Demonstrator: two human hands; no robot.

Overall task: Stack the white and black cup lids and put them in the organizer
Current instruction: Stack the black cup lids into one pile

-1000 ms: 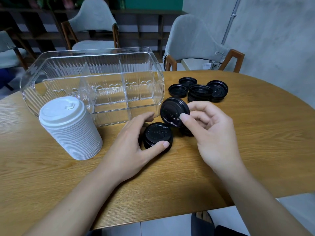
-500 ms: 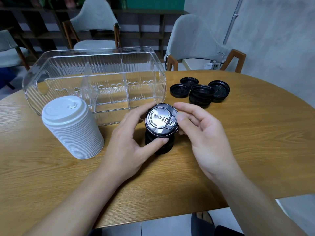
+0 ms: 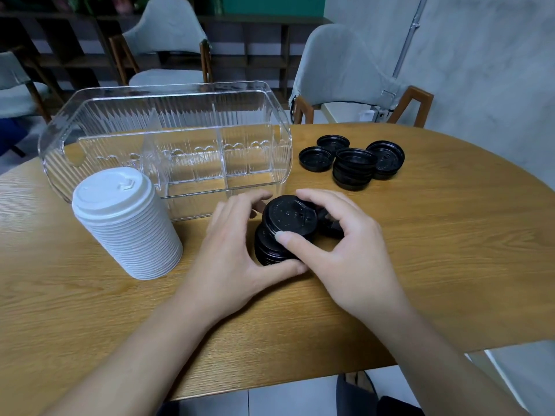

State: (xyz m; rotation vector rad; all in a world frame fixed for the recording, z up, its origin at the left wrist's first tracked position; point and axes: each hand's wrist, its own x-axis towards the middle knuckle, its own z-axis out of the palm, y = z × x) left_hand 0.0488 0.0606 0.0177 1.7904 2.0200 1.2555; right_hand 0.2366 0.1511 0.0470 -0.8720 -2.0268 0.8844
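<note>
White lids stack (image 3: pixel 126 223) stands on the tabletop (image 3: pixel 450 250), before the clear organizer (image 3: pixel 168 139). Left hand (image 3: pixel 231 250) grips the short black stack (image 3: pixel 270 250); right hand (image 3: pixel 345 253) pinches a black lid (image 3: pixel 288 217), probably touching its top. Loose black lids (image 3: pixel 354 163) lie further right.

wooden table (image 3: pixel 420 250) | clear organizer (image 3: pixel 168 151) | white lid stack (image 3: pixel 126 226) | black lids (image 3: pixel 354 163), perhaps four piles

Wooden counter (image 3: pixel 450 250) with rounded edge. Behind it, grey padded chairs (image 3: pixel 339 70) on wooden frames, dark shelving (image 3: pixel 255 49) along the back, grey wall (image 3: pixel 495 70) with a pipe (image 3: pixel 410 34).
</note>
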